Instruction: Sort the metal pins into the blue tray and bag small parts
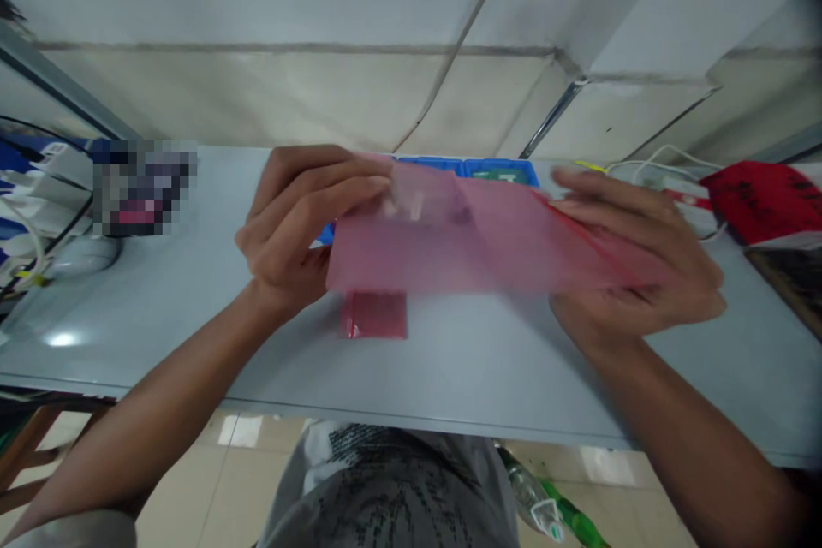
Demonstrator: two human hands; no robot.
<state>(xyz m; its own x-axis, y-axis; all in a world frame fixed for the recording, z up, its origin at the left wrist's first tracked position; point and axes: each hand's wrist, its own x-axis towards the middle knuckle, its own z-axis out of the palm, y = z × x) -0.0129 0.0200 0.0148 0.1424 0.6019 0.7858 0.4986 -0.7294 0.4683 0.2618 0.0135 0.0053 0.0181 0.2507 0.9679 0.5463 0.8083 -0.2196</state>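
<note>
Between my two hands a translucent pink plastic bag (443, 248) is stretched out above the table, slightly blurred. My left hand (299, 218) pinches its left end, and a small pale item shows through the film by the fingertips, too unclear to name. My right hand (642, 248) grips the other end, where a red strip runs along the bag's edge. Below the bag, a small flat red packet (378, 314) lies on the table. Blue trays (501, 164) stand behind the bag and are mostly hidden; one has green pieces in it.
The grey table (462, 385) reaches the wall. White plugs and cables (38, 205) crowd its left end beside a mouse-like grey object (86, 255). On the right lie a red cloth-like item (767, 201) and white cables. Bottles (533, 492) are on the floor.
</note>
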